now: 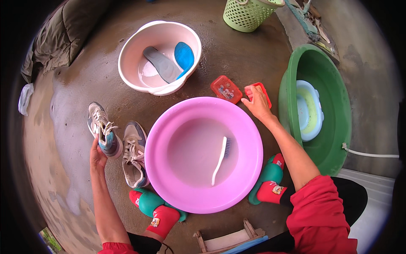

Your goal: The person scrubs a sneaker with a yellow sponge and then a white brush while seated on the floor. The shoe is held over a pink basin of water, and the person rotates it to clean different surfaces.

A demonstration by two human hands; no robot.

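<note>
My left hand [99,155] grips a grey-and-blue sneaker [103,130] by its heel, toe pointing away from me. Its mate, a second laced sneaker [134,152], stands on the floor against the pink basin [158,136]. Cloudy water fills the basin's bottom, and a white-handled scrub brush [219,162] lies in it, bristles to the right. Beyond the basin's right rim, my right hand [257,102] is over a red plastic soap dish [267,95], fingers bent at its left side. An orange-tan bar [260,87] shows partly there; whether my fingers hold it is unclear.
Left of the dish lies a red lid [226,89]. A pale pink tub [127,63] holds a grey insole [161,65] and a blue one [184,55]. At right, a green tub [339,95] contains a light-blue basin [309,111]. A green basket [247,16] stands behind.
</note>
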